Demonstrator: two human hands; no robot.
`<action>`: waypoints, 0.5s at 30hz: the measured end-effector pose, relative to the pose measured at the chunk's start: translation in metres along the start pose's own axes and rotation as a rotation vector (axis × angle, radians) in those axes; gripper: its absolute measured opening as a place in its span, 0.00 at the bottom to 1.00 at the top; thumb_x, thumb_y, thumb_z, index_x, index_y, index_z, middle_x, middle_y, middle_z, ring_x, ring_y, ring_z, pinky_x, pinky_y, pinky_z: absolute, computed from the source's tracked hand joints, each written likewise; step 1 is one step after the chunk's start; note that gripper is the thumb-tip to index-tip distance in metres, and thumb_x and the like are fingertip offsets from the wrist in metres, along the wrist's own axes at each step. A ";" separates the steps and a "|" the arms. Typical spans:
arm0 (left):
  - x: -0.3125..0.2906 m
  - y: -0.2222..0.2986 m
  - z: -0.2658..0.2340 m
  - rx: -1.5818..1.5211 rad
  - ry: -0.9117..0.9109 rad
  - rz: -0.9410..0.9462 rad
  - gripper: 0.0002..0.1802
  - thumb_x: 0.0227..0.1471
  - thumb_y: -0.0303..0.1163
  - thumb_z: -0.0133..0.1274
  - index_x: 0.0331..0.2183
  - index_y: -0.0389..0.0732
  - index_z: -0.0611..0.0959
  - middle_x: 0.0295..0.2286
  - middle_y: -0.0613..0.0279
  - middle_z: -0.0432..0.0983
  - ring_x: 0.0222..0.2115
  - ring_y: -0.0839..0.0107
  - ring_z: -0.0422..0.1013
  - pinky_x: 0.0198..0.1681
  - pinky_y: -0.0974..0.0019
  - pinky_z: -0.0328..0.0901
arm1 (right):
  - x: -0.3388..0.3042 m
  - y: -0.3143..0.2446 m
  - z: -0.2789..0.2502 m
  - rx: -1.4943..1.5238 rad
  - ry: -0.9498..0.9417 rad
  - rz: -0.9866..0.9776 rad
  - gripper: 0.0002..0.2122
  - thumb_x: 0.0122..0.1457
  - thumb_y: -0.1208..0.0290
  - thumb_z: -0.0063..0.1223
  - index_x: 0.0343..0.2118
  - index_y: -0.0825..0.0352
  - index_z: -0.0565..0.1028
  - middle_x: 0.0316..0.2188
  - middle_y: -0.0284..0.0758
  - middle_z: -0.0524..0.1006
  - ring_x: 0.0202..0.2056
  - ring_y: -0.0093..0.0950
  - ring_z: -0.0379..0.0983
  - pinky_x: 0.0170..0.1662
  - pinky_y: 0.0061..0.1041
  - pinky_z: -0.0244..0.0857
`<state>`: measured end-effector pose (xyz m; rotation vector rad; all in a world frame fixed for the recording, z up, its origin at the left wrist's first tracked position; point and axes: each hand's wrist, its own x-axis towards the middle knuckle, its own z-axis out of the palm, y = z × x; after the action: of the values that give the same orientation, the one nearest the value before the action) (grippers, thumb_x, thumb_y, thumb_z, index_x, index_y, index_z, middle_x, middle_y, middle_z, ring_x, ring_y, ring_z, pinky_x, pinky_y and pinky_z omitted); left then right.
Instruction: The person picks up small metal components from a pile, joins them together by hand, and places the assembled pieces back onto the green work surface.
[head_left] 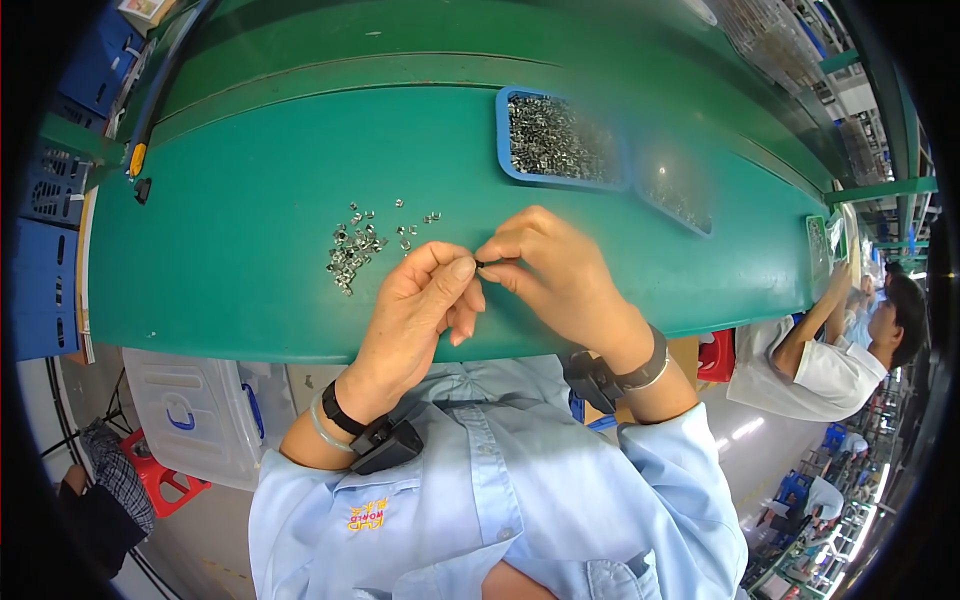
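Note:
My left hand (420, 300) and my right hand (555, 265) meet above the green table, fingertips almost touching. Both are closed in a pinch around a small black piece (480, 265), mostly hidden by the fingers, so its kind does not show. Just left of my left hand lies a loose pile of small shiny metal pieces (350, 256), with several scattered toward the far side. Beyond my right hand stands a blue tray (503, 130) full of similar small metal parts (560, 137).
A second blue tray (690, 226), blurred by haze, adjoins the first on the right. The green table (230, 200) has a raised ledge along its far side. A lidded clear plastic box (185, 400) stands below at left. Another person (830, 360) works at the right end.

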<state>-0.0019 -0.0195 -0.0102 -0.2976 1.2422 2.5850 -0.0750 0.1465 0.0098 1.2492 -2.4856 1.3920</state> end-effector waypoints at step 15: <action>0.002 -0.003 0.009 -0.102 -0.053 0.013 0.09 0.58 0.34 0.47 0.33 0.39 0.74 0.21 0.64 0.71 0.16 0.78 0.64 0.17 0.76 0.57 | -0.017 -0.002 0.012 0.022 0.187 -0.020 0.07 0.47 0.79 0.59 0.29 0.65 0.74 0.27 0.32 0.74 0.28 0.30 0.71 0.30 0.26 0.66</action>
<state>-0.0031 -0.0102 -0.0077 -0.2393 1.1000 2.6541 -0.0578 0.1481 -0.0025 1.0887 -2.3341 1.4614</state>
